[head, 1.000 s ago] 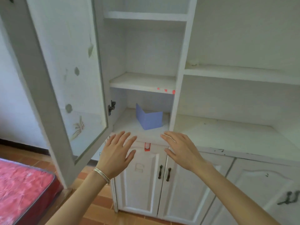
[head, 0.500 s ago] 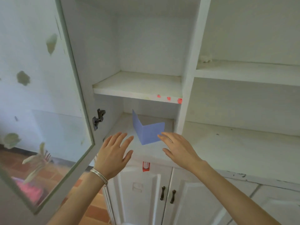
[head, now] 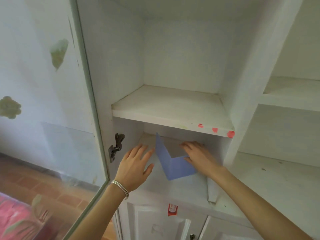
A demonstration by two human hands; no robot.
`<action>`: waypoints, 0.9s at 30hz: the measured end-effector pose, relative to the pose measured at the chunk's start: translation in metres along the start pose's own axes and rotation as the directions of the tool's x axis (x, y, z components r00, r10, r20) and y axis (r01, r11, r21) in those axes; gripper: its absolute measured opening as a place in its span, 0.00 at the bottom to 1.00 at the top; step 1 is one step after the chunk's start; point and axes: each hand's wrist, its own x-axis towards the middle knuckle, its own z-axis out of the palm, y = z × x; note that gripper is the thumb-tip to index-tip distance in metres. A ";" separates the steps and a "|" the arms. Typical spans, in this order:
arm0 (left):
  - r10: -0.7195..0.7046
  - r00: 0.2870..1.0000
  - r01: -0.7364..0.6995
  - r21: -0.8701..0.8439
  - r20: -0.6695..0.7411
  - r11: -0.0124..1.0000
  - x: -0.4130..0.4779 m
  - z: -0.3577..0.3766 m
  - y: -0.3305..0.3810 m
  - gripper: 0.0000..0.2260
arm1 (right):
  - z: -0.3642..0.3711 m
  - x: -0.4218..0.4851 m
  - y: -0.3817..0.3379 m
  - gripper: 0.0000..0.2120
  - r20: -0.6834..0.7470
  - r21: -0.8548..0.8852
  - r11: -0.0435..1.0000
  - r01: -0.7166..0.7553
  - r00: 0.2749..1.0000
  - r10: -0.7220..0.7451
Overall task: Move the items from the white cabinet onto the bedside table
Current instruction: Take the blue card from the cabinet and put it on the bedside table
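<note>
White cabinet (head: pixel 245 84), upper part open-fronted; its glass door (head: pixel 52 101) is swung open at left, with faded leaf prints on the pane; one dark hinge (head: pixel 116 147) on the door frame. Through the glass: reddish tiled floor (head: pixel 43 181), pale wall, corner of a pink bed (head: pixel 13 220) at lower left. The counter-level surface (head: pixel 277 181) runs right from the lowest compartment, white, with a few dark specks; panelled lower doors (head: pixel 155 226) below.

Counts: one blue folded card (head: pixel 173 165); one inner shelf (head: pixel 169 108) above it, bare wood-white; three red dots (head: pixel 214 130) on that shelf's front edge; one red sticker (head: pixel 172 209) on the rail under the surface; two hands; thin silver bangles (head: pixel 121 187) on the left wrist.

The card stands upright in a V on the surface inside the lowest left compartment, fold towards the camera, between the two hands. Left hand (head: pixel 134 166): fingers spread wide and straight, just beside the card's left leaf, fingertips near it, holding nothing. Right hand (head: pixel 199 155): fingers stretched behind the right leaf, thumb on its front face; whether it actually pinches the leaf, cannot tell.
</note>
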 end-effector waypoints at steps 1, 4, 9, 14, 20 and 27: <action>0.002 1.000 -0.002 -0.001 0.008 1.000 -0.002 0.005 -0.003 0.21 | 0.007 0.004 0.003 0.20 0.036 0.017 1.000 0.001 0.999 -0.002; -0.006 1.000 0.006 0.002 0.026 1.000 -0.004 0.015 -0.011 0.21 | 0.024 0.013 0.009 0.15 0.136 0.087 0.996 0.029 0.990 -0.041; -0.025 0.999 0.025 0.004 0.034 1.000 0.000 0.021 -0.018 0.21 | 0.030 0.018 0.008 0.12 0.199 0.131 0.990 0.042 0.978 -0.068; -0.025 0.998 0.025 -0.008 0.065 1.000 0.006 0.027 -0.015 0.21 | 0.036 0.015 0.008 0.09 0.218 0.140 0.989 -0.043 0.976 0.011; 0.002 0.999 -0.003 0.025 0.049 1.000 0.003 0.027 -0.009 0.23 | 0.023 0.006 0.006 0.08 0.130 0.202 0.978 -0.060 0.991 0.034; -0.082 0.996 0.084 0.107 -0.026 0.991 -0.027 0.001 0.000 0.25 | 0.003 -0.014 0.011 0.05 -0.045 0.488 0.859 0.153 0.988 -0.150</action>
